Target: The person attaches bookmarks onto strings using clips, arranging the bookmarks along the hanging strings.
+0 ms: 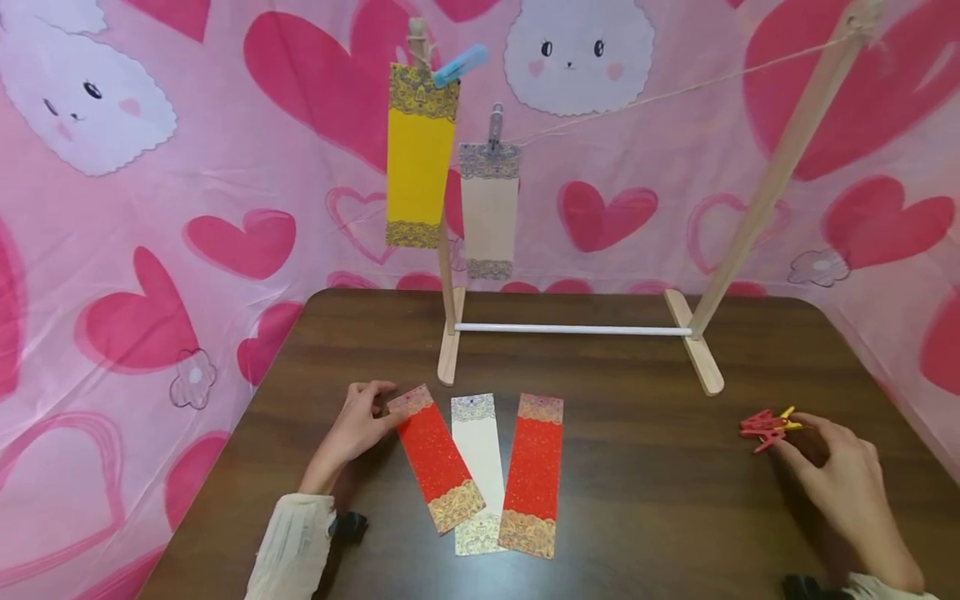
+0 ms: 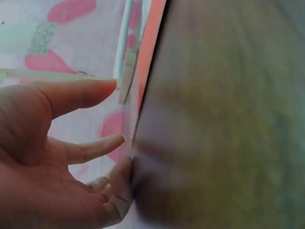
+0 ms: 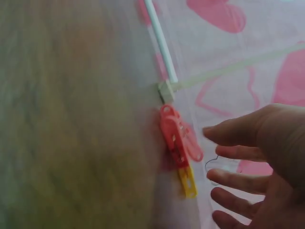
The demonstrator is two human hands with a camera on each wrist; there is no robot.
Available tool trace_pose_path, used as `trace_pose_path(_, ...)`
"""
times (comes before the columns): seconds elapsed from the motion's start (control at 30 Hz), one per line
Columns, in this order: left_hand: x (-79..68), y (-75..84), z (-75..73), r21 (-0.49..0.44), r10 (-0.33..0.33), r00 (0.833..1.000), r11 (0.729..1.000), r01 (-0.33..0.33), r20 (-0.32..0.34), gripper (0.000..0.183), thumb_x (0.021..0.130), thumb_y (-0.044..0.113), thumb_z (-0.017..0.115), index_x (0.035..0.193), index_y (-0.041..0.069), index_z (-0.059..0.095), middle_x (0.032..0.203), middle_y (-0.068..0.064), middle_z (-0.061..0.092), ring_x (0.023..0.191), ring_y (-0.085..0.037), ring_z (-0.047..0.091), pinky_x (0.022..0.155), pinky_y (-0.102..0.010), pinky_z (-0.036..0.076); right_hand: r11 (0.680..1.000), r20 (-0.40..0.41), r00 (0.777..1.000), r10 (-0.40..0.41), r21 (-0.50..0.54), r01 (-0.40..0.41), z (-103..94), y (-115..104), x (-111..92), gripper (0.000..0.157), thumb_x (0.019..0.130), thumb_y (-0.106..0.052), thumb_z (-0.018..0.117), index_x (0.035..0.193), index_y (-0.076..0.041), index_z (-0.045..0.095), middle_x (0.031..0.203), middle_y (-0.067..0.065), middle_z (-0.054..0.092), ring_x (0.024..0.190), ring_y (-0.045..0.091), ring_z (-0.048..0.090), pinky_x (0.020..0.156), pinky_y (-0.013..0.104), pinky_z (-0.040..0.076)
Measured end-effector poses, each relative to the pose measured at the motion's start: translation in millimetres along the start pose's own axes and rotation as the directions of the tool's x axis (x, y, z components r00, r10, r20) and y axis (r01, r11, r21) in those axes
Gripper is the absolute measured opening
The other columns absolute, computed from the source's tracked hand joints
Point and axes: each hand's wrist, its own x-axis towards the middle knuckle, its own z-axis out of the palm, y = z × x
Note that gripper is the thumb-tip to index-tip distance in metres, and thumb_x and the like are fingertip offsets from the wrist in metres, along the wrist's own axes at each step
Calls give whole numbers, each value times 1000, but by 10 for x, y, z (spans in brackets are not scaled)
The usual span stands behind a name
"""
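Left hand [image 1: 360,427] loose by a red card [image 1: 437,458] overlapping a white card [image 1: 480,454], right hand [image 1: 847,479] relaxed near clips [image 1: 763,423], rack [image 1: 573,329] behind.

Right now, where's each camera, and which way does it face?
Head: worn on the head, facing forward and down at rack, cards, left hand, right hand and sleeves.
Left wrist: on that wrist, facing past the left hand toward a red card.
Right wrist: on that wrist, facing past the right hand toward clothespins.
Shared by head and right wrist: clothespins, white rod.
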Motion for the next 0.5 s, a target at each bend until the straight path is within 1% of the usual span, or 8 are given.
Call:
trace_pose_path(0.1, 10, -41, 11, 13, -4, 1000, 1000, 4, -12, 63, 88, 24, 76, 138, 0, 47, 126, -21, 41, 101, -30, 47, 79, -36, 45, 999, 68, 997, -39, 8, 38, 39, 53, 0, 47, 83, 3, 71, 126, 12, 55, 120, 44, 51, 106, 63, 44, 94, 70, 25)
trace_pose_path(0.17, 15, -66, 18, 24, -5, 1000, 1000, 5, -18, 67, 87, 27, 77, 140, 1, 44, 125, -19, 43, 100, -29, 46, 77, -34, 45, 999, 119, 992, -31, 12, 30, 52, 61, -9, 50, 82, 7, 67, 130, 12, 51, 125, 45, 46, 108, 66, 39, 95, 73, 22)
trace_pose_path(0.23, 19, -79, 23, 32, 2, 1000, 999, -1, -22, 69, 87, 30, 77, 141, 2, 44, 124, -19, 44, 101, -29, 46, 76, -33, 45, 1000, 144, 989, -17, 16, 15, 61, 60, -19, 49, 82, 9, 66, 128, 12, 52, 127, 45, 43, 110, 67, 35, 94, 76, 21)
trace_pose_path(0.27, 20, -84, 27, 37, 6, 1000, 999, -5, -21, 69, 87, 31, 77, 141, 2, 44, 124, -19, 44, 101, -29, 46, 76, -33, 46, 1000, 146, 989, -12, 17, 9, 67, 57, -24, 47, 82, 9, 67, 127, 11, 53, 127, 44, 42, 110, 66, 34, 94, 76, 20)
trace_pose_path(0.33, 25, -85, 37, 49, 15, 1000, 999, -14, -23, 69, 86, 32, 78, 139, 2, 46, 124, -19, 45, 101, -28, 46, 77, -33, 46, 1000, 116, 993, -22, 12, 21, 85, 50, -24, 42, 78, 10, 70, 118, 11, 57, 124, 43, 44, 109, 63, 37, 92, 72, 23)
trace_pose_path(0.4, 26, -73, 50, 56, 18, 999, 998, -17, -27, 67, 85, 32, 79, 136, 1, 49, 123, -18, 45, 100, -28, 46, 77, -34, 47, 1000, 87, 996, -30, 1, 30, 107, 42, -28, 39, 75, 9, 74, 111, 10, 60, 120, 41, 46, 103, 59, 42, 88, 67, 25)
trace_pose_path(0.5, 27, -59, 77, 66, 16, 999, 998, -14, -31, 62, 82, 29, 82, 129, 1, 52, 119, -18, 45, 100, -29, 46, 78, -38, 47, 1000, 72, 997, -26, -12, 27, 138, 35, -46, 39, 74, 7, 78, 110, 8, 62, 113, 41, 50, 95, 54, 44, 82, 60, 26)
